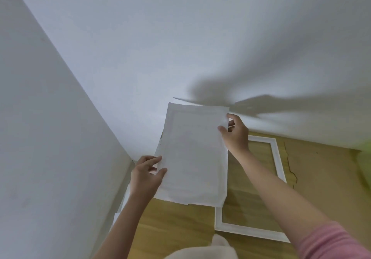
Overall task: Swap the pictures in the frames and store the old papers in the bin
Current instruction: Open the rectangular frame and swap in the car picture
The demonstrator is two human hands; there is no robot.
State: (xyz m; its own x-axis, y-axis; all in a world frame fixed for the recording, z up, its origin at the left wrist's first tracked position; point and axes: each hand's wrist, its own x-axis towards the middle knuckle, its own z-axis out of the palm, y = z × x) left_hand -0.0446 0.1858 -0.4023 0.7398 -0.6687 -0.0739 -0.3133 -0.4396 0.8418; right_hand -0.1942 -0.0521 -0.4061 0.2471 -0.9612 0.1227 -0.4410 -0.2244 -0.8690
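Both hands' fingers pinch the papers [192,154] above a wooden floor [176,224] in a white-walled corner [128,154].

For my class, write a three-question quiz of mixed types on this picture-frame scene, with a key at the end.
1. True or false: the left hand and the right hand both grip the stack of white paper sheets.
2. Multiple choice: the empty white rectangular picture frame lies A) flat on the wooden floor; B) hung on the white wall; C) in the right hand.
3. Fill in: the right arm wears a ____ sleeve.

Key: 1 true; 2 A; 3 pink.
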